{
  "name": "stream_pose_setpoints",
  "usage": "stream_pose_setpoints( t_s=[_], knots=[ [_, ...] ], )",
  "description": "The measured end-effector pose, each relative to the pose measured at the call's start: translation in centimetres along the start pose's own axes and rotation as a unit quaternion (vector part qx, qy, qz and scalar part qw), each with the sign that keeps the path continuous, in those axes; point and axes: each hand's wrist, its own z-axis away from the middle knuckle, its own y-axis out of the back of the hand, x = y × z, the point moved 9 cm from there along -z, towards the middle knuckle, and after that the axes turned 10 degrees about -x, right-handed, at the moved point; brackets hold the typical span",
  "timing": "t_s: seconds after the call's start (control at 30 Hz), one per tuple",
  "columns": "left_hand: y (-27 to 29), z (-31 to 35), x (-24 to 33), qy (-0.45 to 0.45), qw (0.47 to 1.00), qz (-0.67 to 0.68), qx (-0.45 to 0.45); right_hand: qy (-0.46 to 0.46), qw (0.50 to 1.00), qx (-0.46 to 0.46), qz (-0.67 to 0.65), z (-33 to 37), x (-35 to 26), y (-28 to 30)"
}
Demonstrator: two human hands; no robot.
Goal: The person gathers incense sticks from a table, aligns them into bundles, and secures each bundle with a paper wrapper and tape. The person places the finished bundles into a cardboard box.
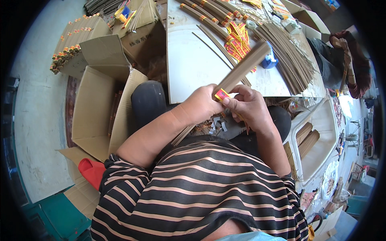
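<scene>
A bundle of thin brown incense sticks (244,66) slants up and away over the table's near edge. My left hand (201,105) is closed round its lower part. A red and yellow paper label (221,94) lies against the bundle beside my left fingers. My right hand (252,107) is closed in a pinch at the label's edge, its thumb on the paper. A thin orange strip hangs below the right fingers. What lies under the curled right fingers is hidden.
Loose incense sticks (283,56), printed labels (240,40), banded bundles (205,18) and a blue tape dispenser (270,60) lie on the white table (183,72). An open cardboard box (90,108) stands left, a white tub (321,140) right. Another person (356,64) is at the far right.
</scene>
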Motion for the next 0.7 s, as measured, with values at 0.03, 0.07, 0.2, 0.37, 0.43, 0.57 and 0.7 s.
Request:
stream_pose_setpoints(
  t_s=[0.03,0.07,0.2,0.37,0.43,0.57,0.7],
  knots=[
    [0.6,-0.1,0.2,0.019,1.000,0.015,0.003,-0.004,1.000,-0.009,-0.004,-0.1,0.2,0.3],
    [1.4,0.5,-0.1,0.068,0.995,0.066,0.005,0.005,1.000,0.001,-0.008,-0.1,-0.1,0.8],
    [2.5,0.8,0.7,0.060,0.990,0.127,0.011,0.057,0.981,0.124,0.135,-4.5,0.5,6.2],
    [2.4,0.7,1.4,0.041,0.990,0.132,0.009,0.082,0.828,0.240,0.500,-8.6,-1.4,9.0],
    [2.8,0.8,1.3,0.038,0.988,0.149,-0.007,0.140,0.814,0.271,0.495,-7.7,-3.4,8.4],
    [1.8,0.7,1.8,0.026,0.975,0.208,-0.070,0.255,0.942,-0.028,-0.218,-6.9,-3.6,3.4],
    [-1.4,0.6,1.9,0.045,0.963,0.206,-0.168,0.271,0.893,-0.149,-0.326,-5.0,-6.7,-1.7]
  ],
)
